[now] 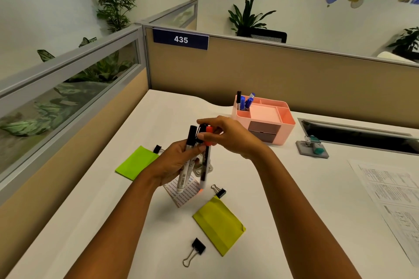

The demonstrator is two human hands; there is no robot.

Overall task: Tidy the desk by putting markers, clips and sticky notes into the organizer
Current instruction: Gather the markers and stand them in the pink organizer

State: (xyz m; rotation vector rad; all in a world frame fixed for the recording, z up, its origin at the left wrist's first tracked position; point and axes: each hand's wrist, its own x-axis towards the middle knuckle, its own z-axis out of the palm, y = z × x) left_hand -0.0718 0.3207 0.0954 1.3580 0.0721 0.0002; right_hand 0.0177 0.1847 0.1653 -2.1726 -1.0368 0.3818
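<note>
**deskop_remote:** Quick check on where I am. My left hand (175,165) is wrapped around a bunch of markers held upright over the desk: a black-capped marker (189,154) sits clear in the fist, and there looks to be another black cap tucked behind it, though blur makes that hard to call. My right hand (226,137) is pinching the red-capped marker (205,156) near its cap, fingertips closed on it, lining it up with the rest. The pink organizer (283,118) is beyond the hands, well apart from them, with blue and black pens (243,102) already standing in its back-left slot.

**clipjockey:** Sounds like you're bundling before the drop. I'd square the caps up first so they all go in the pen slot together, and keep the barrels vertical, since that slot looks half full already.

**deskop_remote:** Agreed. Lots left on the desk on my side of the organizer: a lime sticky-note pad (137,163) to the left with a binder clip (157,149) touching its far corner, an olive-yellow sticky-note pad (218,224) closest to me with one binder clip (220,192) just beside its top corner and another (197,249) just beside its near-left edge.

**clipjockey:** Markers first, then. Don't let the red one slip from that pinch.
</note>
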